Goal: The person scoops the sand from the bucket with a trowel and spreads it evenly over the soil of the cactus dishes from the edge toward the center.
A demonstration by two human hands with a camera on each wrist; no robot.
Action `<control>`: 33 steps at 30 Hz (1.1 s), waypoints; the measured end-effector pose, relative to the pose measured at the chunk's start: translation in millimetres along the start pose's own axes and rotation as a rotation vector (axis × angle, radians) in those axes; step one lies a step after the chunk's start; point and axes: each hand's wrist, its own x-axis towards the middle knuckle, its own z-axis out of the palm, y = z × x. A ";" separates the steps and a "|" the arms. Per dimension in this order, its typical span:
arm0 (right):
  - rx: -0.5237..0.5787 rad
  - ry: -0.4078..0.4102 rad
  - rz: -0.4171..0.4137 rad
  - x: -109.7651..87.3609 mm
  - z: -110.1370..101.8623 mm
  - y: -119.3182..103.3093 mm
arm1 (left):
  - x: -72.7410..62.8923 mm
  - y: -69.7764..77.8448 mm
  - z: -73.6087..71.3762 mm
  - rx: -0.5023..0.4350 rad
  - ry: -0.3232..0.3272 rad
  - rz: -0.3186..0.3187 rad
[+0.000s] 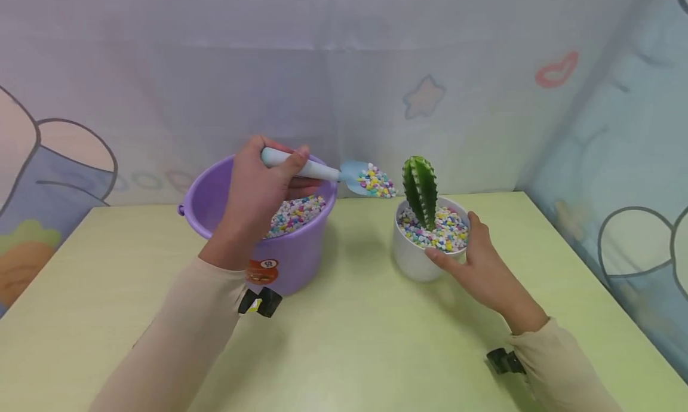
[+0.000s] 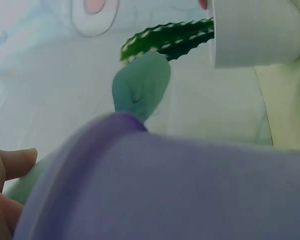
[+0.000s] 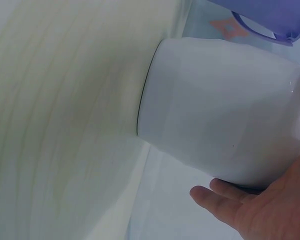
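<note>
My left hand grips the pale handle of a small blue trowel above a purple bucket. Colourful pebbles are heaped on the trowel's blade, whose tip points right toward a green cactus. The cactus stands in a white pot filled with similar pebbles. With thumb and fingers at opposite sides of the rim, my right hand holds the pot on its right. In the left wrist view, the bucket wall hides part of the trowel.
More pebbles lie inside the bucket. Bucket and pot stand on a pale yellow-green table. Close behind them hangs a printed cloth backdrop, and another printed panel rises along the right edge.
</note>
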 end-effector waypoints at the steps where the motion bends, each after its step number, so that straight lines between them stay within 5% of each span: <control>1: 0.001 -0.001 0.003 -1.3 -0.1 0.7 | 0.0 -2.1 5.5 0.030 -0.012 0.010; 11: 0.003 0.016 -0.012 -4.4 -0.6 2.4 | -2.2 -9.9 48.5 0.357 -0.137 0.077; 19: 0.002 0.018 -0.019 -3.7 -1.4 -1.0 | -8.4 -16.7 50.7 0.656 -0.191 0.292; 27: -0.013 0.041 -0.018 -4.0 -0.1 -4.1 | -12.4 -19.5 46.0 0.683 -0.251 0.443; 33: -0.023 0.064 -0.013 -3.8 2.9 -5.7 | -13.2 -16.7 38.1 0.632 -0.149 0.395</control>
